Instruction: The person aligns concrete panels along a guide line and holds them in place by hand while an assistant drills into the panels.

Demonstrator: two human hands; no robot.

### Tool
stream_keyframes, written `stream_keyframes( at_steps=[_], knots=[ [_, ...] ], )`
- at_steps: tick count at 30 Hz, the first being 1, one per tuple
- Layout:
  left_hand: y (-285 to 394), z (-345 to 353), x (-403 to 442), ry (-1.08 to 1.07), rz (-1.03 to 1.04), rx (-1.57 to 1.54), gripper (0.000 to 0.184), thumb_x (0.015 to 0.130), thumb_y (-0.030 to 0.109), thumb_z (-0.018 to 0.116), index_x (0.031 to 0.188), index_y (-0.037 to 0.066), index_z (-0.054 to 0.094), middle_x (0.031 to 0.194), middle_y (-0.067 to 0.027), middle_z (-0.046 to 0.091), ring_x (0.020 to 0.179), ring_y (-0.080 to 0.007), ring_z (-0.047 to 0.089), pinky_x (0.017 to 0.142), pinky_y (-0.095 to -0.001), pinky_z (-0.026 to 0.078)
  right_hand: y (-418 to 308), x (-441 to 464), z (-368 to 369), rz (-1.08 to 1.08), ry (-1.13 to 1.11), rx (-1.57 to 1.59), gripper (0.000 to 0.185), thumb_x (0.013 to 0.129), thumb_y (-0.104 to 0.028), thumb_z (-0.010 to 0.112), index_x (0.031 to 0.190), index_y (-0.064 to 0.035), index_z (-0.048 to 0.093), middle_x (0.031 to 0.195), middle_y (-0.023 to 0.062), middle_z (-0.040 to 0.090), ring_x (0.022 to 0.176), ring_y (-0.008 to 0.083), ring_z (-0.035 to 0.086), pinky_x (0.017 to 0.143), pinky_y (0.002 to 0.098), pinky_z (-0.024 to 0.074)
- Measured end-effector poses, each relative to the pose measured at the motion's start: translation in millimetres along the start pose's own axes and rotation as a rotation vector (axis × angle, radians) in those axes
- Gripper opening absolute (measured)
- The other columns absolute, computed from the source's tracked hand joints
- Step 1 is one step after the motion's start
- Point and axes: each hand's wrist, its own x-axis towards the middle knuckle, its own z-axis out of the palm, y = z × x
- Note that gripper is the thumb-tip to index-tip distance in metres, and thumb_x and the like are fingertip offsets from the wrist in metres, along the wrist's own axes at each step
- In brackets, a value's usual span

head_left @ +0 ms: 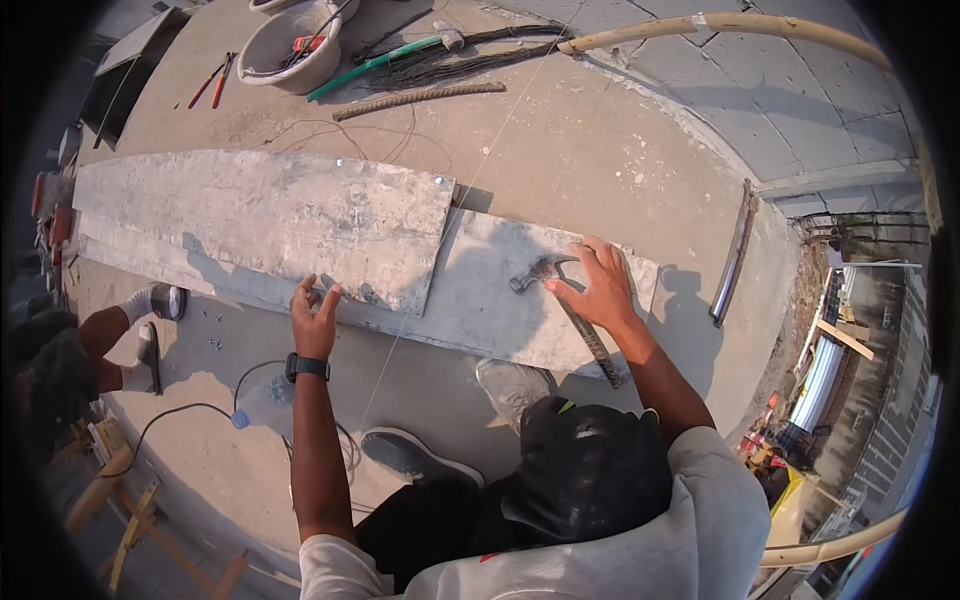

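Observation:
A worn, grey-white board (pixel 270 215) lies overlapping a second, lower board (pixel 490 310) on the concrete. My left hand (pixel 315 322), with a black watch on its wrist, is at the front edge of the upper board; its thumb and fingers are apart. A claw hammer (pixel 583 335) rests on the lower board, its head toward the middle and its handle reaching the front edge. Over the hammer's head is my right hand (pixel 602 285), fingers spread and thumb beside the claw. Whether the thumb touches the metal is hard to make out.
A bucket (pixel 290 50) with tools, pliers (pixel 215 85), a green bar (pixel 372 68) and rebar (pixel 420 98) lie behind the boards. A thin string (pixel 490 150) crosses above them. Another person's feet (pixel 150 335) are at left, a plastic bottle (pixel 265 405) near my left arm.

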Motion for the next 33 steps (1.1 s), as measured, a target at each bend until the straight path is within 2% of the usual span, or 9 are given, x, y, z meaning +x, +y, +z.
stream_keyframes(
  at_steps=[8,11,14,16,19,24,26,28,33],
  knots=[
    [41.3,-8.4,6.8,-0.086,-0.157,0.062,0.069,0.087,0.035,0.075,0.136,-0.008,0.051,0.120,-0.0266,0.057,0.099,-0.0245,0.060,0.080,-0.0339,0.051,-10.0,-11.7,14.4,0.030,-0.018,0.032,0.072,0.080,-0.029,0.079,0.142,-0.0070,0.048,0.135,0.0201,0.047,0.122,0.0393,0.046,0.102,0.0491,0.0403],
    [42.9,-12.1,-0.5,-0.021,-0.081,0.047,0.069,0.087,0.033,0.075,0.136,-0.008,0.050,0.125,-0.0259,0.055,0.099,-0.0226,0.061,0.078,-0.0320,0.052,28.4,-0.3,-13.5,0.081,0.149,-0.125,0.070,0.080,-0.022,0.079,0.141,-0.0063,0.049,0.133,0.0207,0.048,0.122,0.0396,0.046,0.103,0.0488,0.0401],
    [21.5,-12.9,-6.3,0.036,-0.015,-0.028,0.071,0.088,0.037,0.074,0.137,-0.007,0.049,0.127,-0.0223,0.056,0.105,-0.0259,0.063,0.090,-0.0357,0.052,102.9,11.7,-42.8,0.191,0.265,-0.285,0.068,0.081,-0.021,0.078,0.140,-0.0054,0.049,0.134,0.0216,0.048,0.124,0.0400,0.044,0.105,0.0481,0.0391],
    [7.6,-11.3,-3.6,0.032,-0.031,-0.041,0.071,0.088,0.036,0.074,0.137,-0.007,0.049,0.128,-0.0219,0.055,0.108,-0.0263,0.063,0.090,-0.0360,0.052,145.1,18.8,-63.0,0.253,0.253,-0.336,0.065,0.083,-0.021,0.076,0.140,-0.0044,0.050,0.135,0.0224,0.047,0.127,0.0407,0.043,0.106,0.0476,0.0381],
    [8.1,-10.5,-4.5,0.048,-0.055,-0.031,0.070,0.087,0.035,0.074,0.137,-0.007,0.049,0.130,-0.0216,0.053,0.109,-0.0266,0.062,0.089,-0.0360,0.053,132.0,31.7,-81.9,0.225,0.265,-0.477,0.061,0.085,-0.021,0.075,0.138,-0.0032,0.051,0.137,0.0224,0.047,0.129,0.0402,0.042,0.108,0.0468,0.0370],
    [10.0,-0.9,-2.2,0.163,-0.014,0.079,0.064,0.083,0.034,0.076,0.129,-0.006,0.057,0.114,-0.0224,0.057,0.093,-0.0260,0.062,0.081,-0.0364,0.053,59.4,54.1,-14.1,-0.037,0.111,0.064,0.047,0.089,-0.024,0.071,0.128,-0.0013,0.059,0.126,0.0195,0.058,0.121,0.0365,0.053,0.102,0.0453,0.0434],
    [13.0,-3.2,4.2,0.098,-0.063,0.053,0.066,0.081,0.038,0.076,0.126,-0.007,0.059,0.108,-0.0227,0.059,0.090,-0.0279,0.061,0.080,-0.0378,0.052,28.3,81.6,22.2,-0.122,0.060,0.158,0.045,0.090,-0.025,0.071,0.127,-0.0008,0.060,0.123,0.0184,0.061,0.117,0.0349,0.057,0.099,0.0443,0.0460],
    [13.4,-1.0,1.1,0.151,-0.040,0.105,0.066,0.082,0.036,0.075,0.127,-0.009,0.057,0.103,-0.0225,0.063,0.085,-0.0259,0.064,0.077,-0.0360,0.053,-2.8,113.3,49.1,0.035,-0.038,0.617,0.047,0.092,-0.029,0.070,0.127,0.0014,0.059,0.120,0.0173,0.064,0.110,0.0287,0.062,0.094,0.0394,0.0493],
    [14.3,4.8,2.6,0.179,-0.053,0.087,0.067,0.082,0.035,0.076,0.125,-0.012,0.057,0.101,-0.0234,0.065,0.083,-0.0240,0.066,0.074,-0.0338,0.054,-62.9,187.4,81.0,0.146,-0.194,0.811,0.045,0.094,-0.035,0.069,0.118,0.0029,0.065,0.105,0.0113,0.070,0.097,0.0180,0.064,0.086,0.0307,0.0497]
  ],
)
